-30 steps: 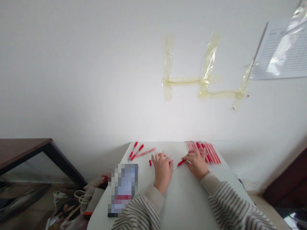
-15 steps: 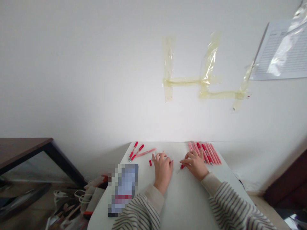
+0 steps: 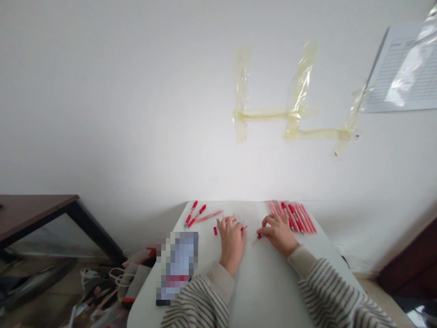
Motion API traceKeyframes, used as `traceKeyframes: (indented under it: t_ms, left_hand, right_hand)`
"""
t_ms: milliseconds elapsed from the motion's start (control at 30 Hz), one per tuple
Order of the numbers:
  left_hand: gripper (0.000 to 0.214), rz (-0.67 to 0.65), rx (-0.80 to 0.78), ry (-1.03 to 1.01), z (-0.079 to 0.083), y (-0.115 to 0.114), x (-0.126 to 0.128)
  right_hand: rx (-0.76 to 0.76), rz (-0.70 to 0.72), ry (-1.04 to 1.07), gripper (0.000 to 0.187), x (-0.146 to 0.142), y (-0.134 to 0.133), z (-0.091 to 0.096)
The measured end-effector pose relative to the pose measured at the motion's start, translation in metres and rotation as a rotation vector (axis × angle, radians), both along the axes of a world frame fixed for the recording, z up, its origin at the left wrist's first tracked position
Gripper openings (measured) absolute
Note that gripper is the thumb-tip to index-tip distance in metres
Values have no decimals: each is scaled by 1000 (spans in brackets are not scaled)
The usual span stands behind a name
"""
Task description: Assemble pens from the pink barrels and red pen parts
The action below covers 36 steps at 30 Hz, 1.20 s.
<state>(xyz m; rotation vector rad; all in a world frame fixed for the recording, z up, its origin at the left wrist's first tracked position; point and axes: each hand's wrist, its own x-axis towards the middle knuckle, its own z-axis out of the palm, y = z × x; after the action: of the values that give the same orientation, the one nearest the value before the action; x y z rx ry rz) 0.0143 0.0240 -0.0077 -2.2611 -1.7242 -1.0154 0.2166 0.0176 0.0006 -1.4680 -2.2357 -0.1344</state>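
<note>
My left hand (image 3: pixel 232 239) rests palm down over the table, fingers curled. A thin red pen part (image 3: pixel 243 228) sticks out beside its thumb; the rest is hidden under the hand. Just left of those fingers lies a short red pen piece (image 3: pixel 215 231). Across a small gap, my right hand (image 3: pixel 280 234) pinches a red pen part (image 3: pixel 259 236) between thumb and fingertips, with a clear end pointing down toward the tabletop. Behind that hand, several red and pink pens (image 3: pixel 303 218) lie side by side in a row.
Two red pens (image 3: pixel 196 216) and a pink pen barrel (image 3: pixel 208 217) lie at the table's back left. A blurred-out flat device (image 3: pixel 179 264) sits along the left edge of the white table (image 3: pixel 262 291). The wall (image 3: pixel 153 114) stands directly behind.
The view has shifted slightly. A little more of the thin red part shows beside my left thumb. My right hand keeps its pinch, nearly unmoved.
</note>
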Motion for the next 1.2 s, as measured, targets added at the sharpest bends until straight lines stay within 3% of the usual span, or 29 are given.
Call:
traceKeyframes:
  t_ms: [500, 867, 1200]
  left_hand:
    - [9, -22, -50, -103, -2, -1, -2]
    - [7, -97, -75, -156, 1, -3, 3]
    - [5, -147, -70, -151, 7, -6, 4]
  right_hand:
    - [86, -17, -97, 32, 4, 9, 2]
    - [137, 25, 140, 22, 0, 10, -10]
    - [115, 79, 144, 16, -7, 6, -13]
